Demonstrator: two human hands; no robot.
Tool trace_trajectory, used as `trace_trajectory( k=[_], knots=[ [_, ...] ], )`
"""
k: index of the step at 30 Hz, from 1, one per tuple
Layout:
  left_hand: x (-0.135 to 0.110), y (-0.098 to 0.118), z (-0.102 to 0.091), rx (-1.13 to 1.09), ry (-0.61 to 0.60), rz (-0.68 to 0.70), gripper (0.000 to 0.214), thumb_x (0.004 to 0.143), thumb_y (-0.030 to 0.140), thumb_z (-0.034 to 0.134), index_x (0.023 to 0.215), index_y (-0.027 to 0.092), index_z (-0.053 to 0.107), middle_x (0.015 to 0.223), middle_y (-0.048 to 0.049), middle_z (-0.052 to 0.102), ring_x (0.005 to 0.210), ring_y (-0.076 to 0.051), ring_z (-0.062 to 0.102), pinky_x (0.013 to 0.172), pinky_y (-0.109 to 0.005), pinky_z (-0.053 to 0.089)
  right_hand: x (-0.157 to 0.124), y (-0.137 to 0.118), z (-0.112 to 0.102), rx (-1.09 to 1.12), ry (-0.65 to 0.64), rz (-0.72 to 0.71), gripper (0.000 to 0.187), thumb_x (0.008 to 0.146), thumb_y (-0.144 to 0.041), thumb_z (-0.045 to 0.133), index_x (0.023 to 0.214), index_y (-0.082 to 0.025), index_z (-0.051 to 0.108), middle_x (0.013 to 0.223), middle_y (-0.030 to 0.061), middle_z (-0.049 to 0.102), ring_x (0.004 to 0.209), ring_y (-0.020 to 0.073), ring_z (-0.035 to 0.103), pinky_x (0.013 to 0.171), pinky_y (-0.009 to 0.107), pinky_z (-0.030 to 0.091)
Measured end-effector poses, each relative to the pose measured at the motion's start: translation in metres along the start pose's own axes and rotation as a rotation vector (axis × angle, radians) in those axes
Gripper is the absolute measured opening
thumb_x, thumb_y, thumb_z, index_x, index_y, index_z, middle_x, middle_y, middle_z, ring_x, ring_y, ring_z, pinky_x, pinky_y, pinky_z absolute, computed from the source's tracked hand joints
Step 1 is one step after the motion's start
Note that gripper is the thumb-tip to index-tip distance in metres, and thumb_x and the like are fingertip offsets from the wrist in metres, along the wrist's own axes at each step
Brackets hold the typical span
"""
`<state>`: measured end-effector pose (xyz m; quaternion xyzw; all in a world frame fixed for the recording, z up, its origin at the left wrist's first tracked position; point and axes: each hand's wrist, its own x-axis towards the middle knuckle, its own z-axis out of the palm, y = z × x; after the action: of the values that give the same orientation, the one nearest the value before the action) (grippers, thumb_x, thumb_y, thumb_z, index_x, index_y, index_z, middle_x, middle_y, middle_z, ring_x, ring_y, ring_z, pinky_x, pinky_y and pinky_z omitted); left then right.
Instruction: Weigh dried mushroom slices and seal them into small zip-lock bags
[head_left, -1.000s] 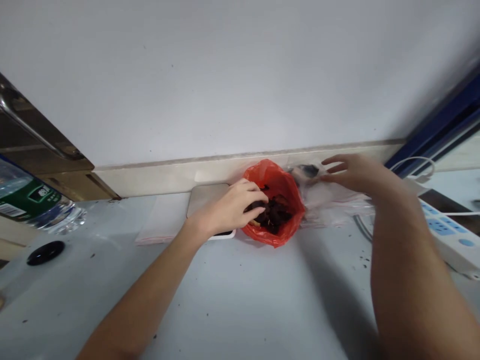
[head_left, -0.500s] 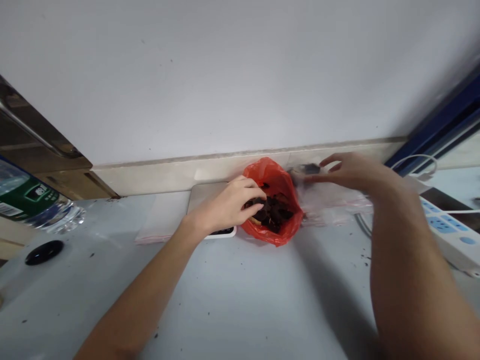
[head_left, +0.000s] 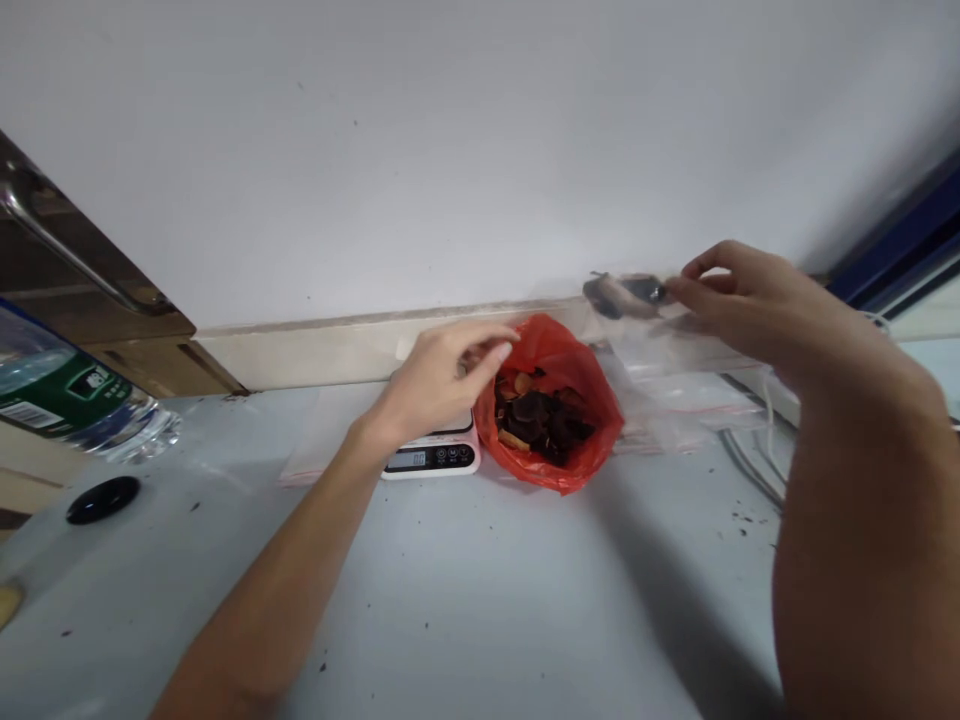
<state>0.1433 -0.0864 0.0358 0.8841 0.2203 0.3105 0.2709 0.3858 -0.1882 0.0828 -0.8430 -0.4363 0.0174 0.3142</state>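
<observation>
An open red plastic bag of dark and orange dried pieces stands on the grey table by the wall. My left hand hovers just left of its rim, above a small white digital scale. Its fingers are drawn together in a pinch, and what they hold is hidden. My right hand is raised to the right of the red bag. It pinches the top of a clear plastic bag that has a few dark pieces in it and hangs in the air.
More clear bags lie flat right of the red bag, another left of the scale. A water bottle and a black cap sit far left. Cables run along the right. Dark crumbs dot the table.
My left hand has come out of the red bag and now hovers over the scale, whose display shows. My right hand has lifted the clear bag off the table.
</observation>
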Motion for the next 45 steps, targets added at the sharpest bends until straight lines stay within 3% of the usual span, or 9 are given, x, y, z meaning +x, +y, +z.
trace_trajectory(
  k=[3, 7, 10, 15, 23, 30, 32, 37, 45],
  knots=[
    [0.003, -0.003, -0.006, -0.221, 0.149, -0.198, 0.034, 0.105, 0.036, 0.049, 0.120, 0.015, 0.072, 0.109, -0.0095, 0.079, 0.098, -0.019, 0.073, 0.087, -0.029, 0.058, -0.012, -0.020, 0.000, 0.270, -0.108, 0.078, 0.016, 0.097, -0.029, 0.057, 0.083, -0.024, 0.052, 0.067, -0.0039, 0.056, 0.048, 0.0075, 0.035, 0.047, 0.027, 0.027],
    [0.004, -0.006, -0.015, -0.557, 0.083, -0.478, 0.055, 0.106, 0.059, 0.045, 0.133, 0.016, 0.065, 0.108, -0.0123, 0.079, 0.099, -0.024, 0.076, 0.087, -0.035, 0.060, -0.018, -0.034, 0.016, 0.549, -0.469, -0.354, 0.017, 0.081, -0.034, 0.071, 0.078, -0.022, 0.059, 0.074, -0.0010, 0.064, 0.061, 0.0109, 0.055, 0.055, 0.025, 0.041],
    [0.000, -0.009, -0.021, -0.597, -0.041, -0.498, 0.049, 0.093, 0.060, 0.068, 0.118, 0.019, 0.074, 0.101, -0.0096, 0.080, 0.097, -0.025, 0.076, 0.085, -0.036, 0.059, -0.019, -0.039, 0.036, 0.622, -0.634, -0.498, 0.030, 0.070, -0.041, 0.081, 0.084, -0.022, 0.063, 0.086, 0.0023, 0.069, 0.075, 0.0172, 0.066, 0.062, 0.028, 0.052],
    [-0.009, -0.021, -0.034, -0.488, 0.071, -0.451, 0.028, 0.078, 0.045, 0.083, 0.080, 0.018, 0.075, 0.080, -0.0038, 0.075, 0.073, -0.016, 0.069, 0.067, -0.027, 0.054, -0.024, -0.048, 0.054, 0.579, -0.631, -0.349, 0.036, 0.069, -0.046, 0.086, 0.086, -0.020, 0.068, 0.084, 0.0030, 0.071, 0.068, 0.0150, 0.063, 0.057, 0.026, 0.048],
    [-0.016, -0.031, -0.056, -0.311, 0.297, -0.554, 0.016, 0.086, 0.032, 0.071, 0.079, 0.022, 0.061, 0.064, 0.0024, 0.063, 0.050, -0.010, 0.047, 0.048, -0.023, 0.038, -0.022, -0.050, 0.066, 0.802, -0.984, -0.174, 0.042, 0.062, -0.048, 0.092, 0.053, -0.019, 0.063, 0.054, -0.0040, 0.055, 0.054, 0.0092, 0.048, 0.053, 0.026, 0.040],
    [-0.017, -0.030, -0.052, 0.137, 0.342, -0.480, 0.012, 0.083, 0.024, 0.066, 0.093, 0.021, 0.061, 0.090, -0.0035, 0.068, 0.082, -0.020, 0.067, 0.071, -0.031, 0.052, -0.020, -0.042, 0.082, 0.816, -0.985, -0.160, 0.039, 0.059, -0.041, 0.093, 0.050, -0.018, 0.062, 0.051, -0.0062, 0.051, 0.052, 0.0073, 0.043, 0.053, 0.025, 0.036],
    [-0.017, -0.023, -0.050, 0.195, 0.276, -0.352, 0.014, 0.084, 0.033, 0.068, 0.083, 0.020, 0.063, 0.093, -0.0052, 0.070, 0.090, -0.021, 0.066, 0.079, -0.033, 0.053, -0.020, -0.043, 0.086, 0.803, -0.955, -0.203, 0.039, 0.062, -0.042, 0.090, 0.050, -0.019, 0.061, 0.051, -0.0067, 0.049, 0.052, 0.0076, 0.041, 0.053, 0.026, 0.035],
    [-0.016, -0.003, -0.037, -0.110, -0.308, -0.324, 0.028, 0.088, 0.044, 0.066, 0.076, 0.019, 0.071, 0.075, -0.0022, 0.071, 0.071, -0.017, 0.063, 0.066, -0.028, 0.048, -0.021, -0.045, 0.095, 0.820, -0.895, -0.257, 0.041, 0.062, -0.049, 0.089, 0.055, -0.018, 0.063, 0.059, -0.0043, 0.053, 0.058, 0.0098, 0.045, 0.058, 0.029, 0.037],
    [-0.016, -0.005, -0.032, -0.162, -0.314, -0.368, 0.020, 0.075, 0.021, 0.058, 0.058, 0.019, 0.068, 0.060, 0.0007, 0.064, 0.059, -0.014, 0.056, 0.057, -0.025, 0.040, -0.025, -0.052, 0.091, 0.797, -0.890, -0.266, 0.036, 0.060, -0.046, 0.087, 0.055, -0.018, 0.066, 0.055, -0.0042, 0.053, 0.055, 0.0095, 0.043, 0.055, 0.028, 0.032]
  ],
)
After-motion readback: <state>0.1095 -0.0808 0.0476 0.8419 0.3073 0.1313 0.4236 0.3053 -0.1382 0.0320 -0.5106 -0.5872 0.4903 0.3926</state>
